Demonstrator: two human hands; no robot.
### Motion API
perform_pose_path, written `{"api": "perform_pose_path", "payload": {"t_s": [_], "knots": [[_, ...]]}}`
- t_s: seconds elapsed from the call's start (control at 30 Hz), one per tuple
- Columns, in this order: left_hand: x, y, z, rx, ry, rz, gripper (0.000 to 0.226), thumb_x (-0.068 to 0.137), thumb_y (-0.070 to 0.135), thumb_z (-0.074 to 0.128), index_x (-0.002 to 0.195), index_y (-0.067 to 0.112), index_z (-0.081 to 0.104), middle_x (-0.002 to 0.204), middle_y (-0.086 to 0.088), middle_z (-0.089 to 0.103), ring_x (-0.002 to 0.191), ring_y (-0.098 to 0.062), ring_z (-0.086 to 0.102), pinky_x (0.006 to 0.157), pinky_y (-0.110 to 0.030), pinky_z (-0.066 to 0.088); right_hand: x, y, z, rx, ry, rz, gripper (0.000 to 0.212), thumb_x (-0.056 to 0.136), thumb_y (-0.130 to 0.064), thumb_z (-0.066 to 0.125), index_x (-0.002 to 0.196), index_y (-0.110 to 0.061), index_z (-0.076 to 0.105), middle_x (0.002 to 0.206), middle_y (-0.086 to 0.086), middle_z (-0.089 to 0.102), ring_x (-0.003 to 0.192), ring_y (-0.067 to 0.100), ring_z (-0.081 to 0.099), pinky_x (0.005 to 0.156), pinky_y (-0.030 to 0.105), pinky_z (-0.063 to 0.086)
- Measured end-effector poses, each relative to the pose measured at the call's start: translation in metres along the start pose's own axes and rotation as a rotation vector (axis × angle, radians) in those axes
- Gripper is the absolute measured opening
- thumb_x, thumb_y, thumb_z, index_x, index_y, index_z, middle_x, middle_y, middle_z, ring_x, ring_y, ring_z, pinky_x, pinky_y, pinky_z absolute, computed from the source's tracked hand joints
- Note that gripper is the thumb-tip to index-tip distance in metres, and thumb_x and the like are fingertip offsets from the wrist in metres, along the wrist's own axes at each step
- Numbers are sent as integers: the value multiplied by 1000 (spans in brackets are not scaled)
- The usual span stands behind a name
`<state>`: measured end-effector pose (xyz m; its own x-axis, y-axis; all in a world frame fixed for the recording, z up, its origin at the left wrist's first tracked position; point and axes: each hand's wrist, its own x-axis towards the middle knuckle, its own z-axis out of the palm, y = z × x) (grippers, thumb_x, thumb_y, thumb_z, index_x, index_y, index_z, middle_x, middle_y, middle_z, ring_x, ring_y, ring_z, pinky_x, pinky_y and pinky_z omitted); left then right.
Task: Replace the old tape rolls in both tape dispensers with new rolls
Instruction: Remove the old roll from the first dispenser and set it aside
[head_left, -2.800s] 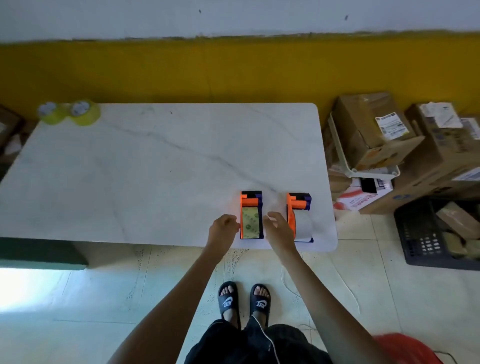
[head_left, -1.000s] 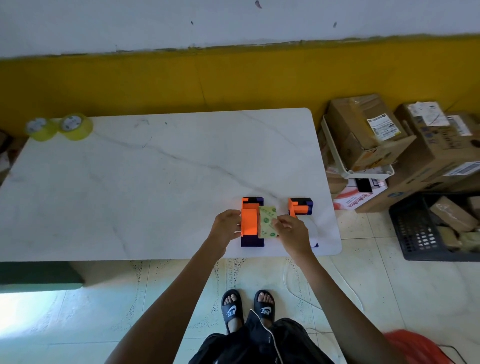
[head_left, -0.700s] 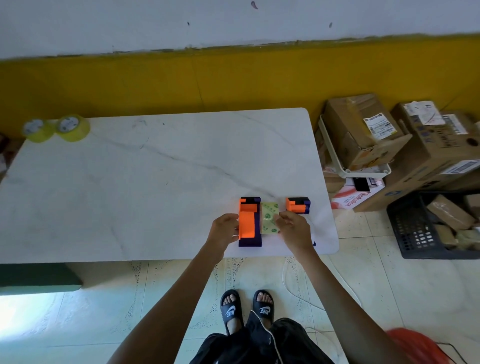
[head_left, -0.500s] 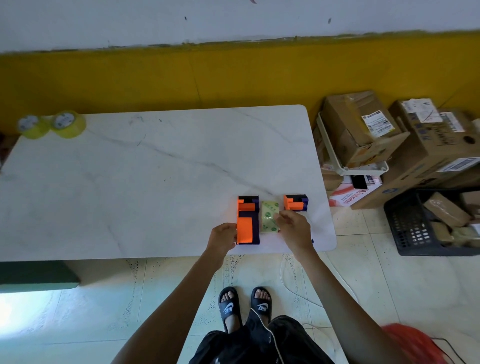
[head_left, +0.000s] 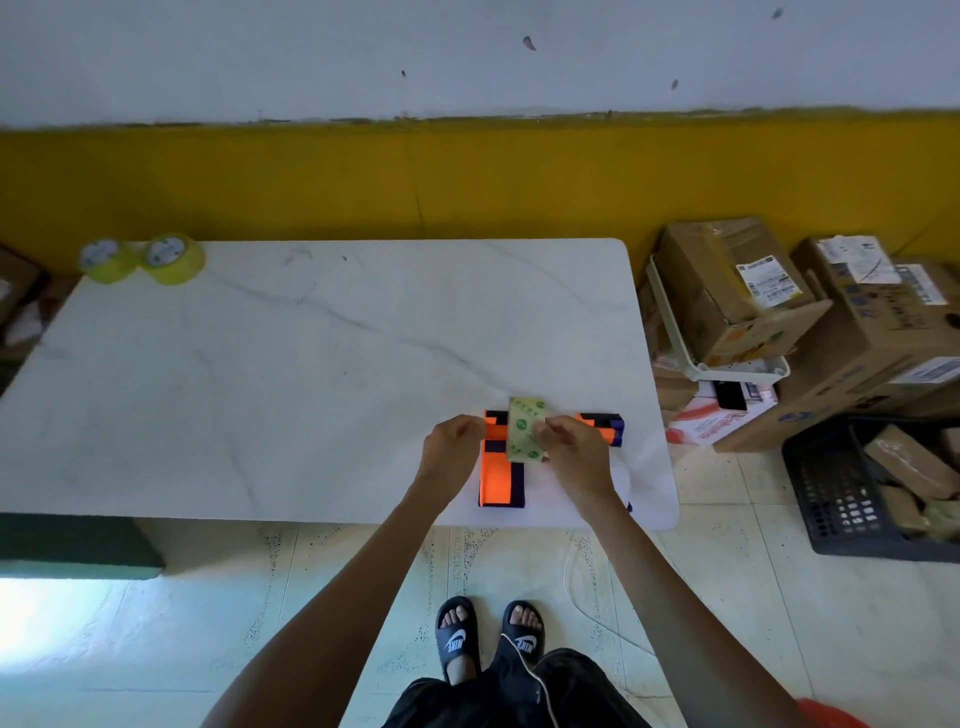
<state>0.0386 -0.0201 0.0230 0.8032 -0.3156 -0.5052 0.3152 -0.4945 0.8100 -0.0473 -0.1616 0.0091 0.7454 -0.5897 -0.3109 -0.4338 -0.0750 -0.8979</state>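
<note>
Two orange-and-purple tape dispensers sit on the white marble table (head_left: 311, 364), near its front right corner. The left dispenser (head_left: 501, 480) lies with its long axis running from the table's front edge toward the wall. The right dispenser (head_left: 605, 428) is mostly hidden behind the right hand (head_left: 574, 457), so only its far end shows.

One old tape roll (head_left: 525, 430), pale green with printed marks, is held above the left dispenser's far end, its axis running left to right. The right hand's grip pinches the roll from the right side; the left hand (head_left: 452, 449) has its fingers curled together at the roll's left side, touching it.

Two new yellow rolls (head_left: 143, 258) stand touching at the table's far left corner, well apart from the dispensers. The table between them is open.
</note>
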Motion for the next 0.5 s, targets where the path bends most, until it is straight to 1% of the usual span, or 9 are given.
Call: {"api": "perform_pose_path", "payload": {"t_s": [0.07,0.13,0.2,0.27,0.37,0.43,0.5], "knots": [[-1,13,-5,-77,-11,41,20,83,23,46,81,13,64,79,-4,61,75,-19,47,68,-33,35,6,-15,8,0,-32,-37,21,91,-22,62,71,-24,68,72,0,69,73,21,66,75,46,57],[-4,23,-12,-122,0,88,16,80,22,45,69,14,54,73,-8,50,73,-21,40,69,-38,31,10,-34,18,-3,-84,-77,20,89,-23,63,70,-25,68,75,8,71,78,31,68,75,53,57],[-5,26,-25,-150,50,111,20,80,21,47,60,17,49,70,-8,45,71,-22,40,68,-39,35,12,-50,31,-21,-123,-115,21,85,-26,63,65,-28,66,75,13,71,81,37,68,75,55,57],[-5,24,-43,-177,133,127,21,82,19,48,61,14,52,70,-7,48,71,-21,45,68,-38,40,11,-66,47,-32,-182,-158,18,82,-30,62,66,-22,67,76,15,70,82,38,67,74,57,57],[-6,12,-78,-216,250,124,24,81,21,49,72,-1,55,73,-10,53,72,-21,49,68,-37,42,7,-87,77,-41,-291,-213,21,80,-33,61,70,-16,66,77,16,69,83,37,67,75,58,56],[-9,3,-103,-239,302,121,28,78,25,49,76,-2,57,74,-10,55,73,-22,51,69,-38,43,1,-100,100,-51,-350,-233,21,79,-34,61,67,-18,65,77,15,70,84,36,68,75,57,56],[-11,-7,-129,-261,347,115,28,77,27,49,76,0,58,74,-9,56,73,-23,52,70,-39,45,-6,-112,124,-60,-401,-241,21,80,-32,61,65,-18,64,76,15,69,84,37,68,74,57,57]]}}
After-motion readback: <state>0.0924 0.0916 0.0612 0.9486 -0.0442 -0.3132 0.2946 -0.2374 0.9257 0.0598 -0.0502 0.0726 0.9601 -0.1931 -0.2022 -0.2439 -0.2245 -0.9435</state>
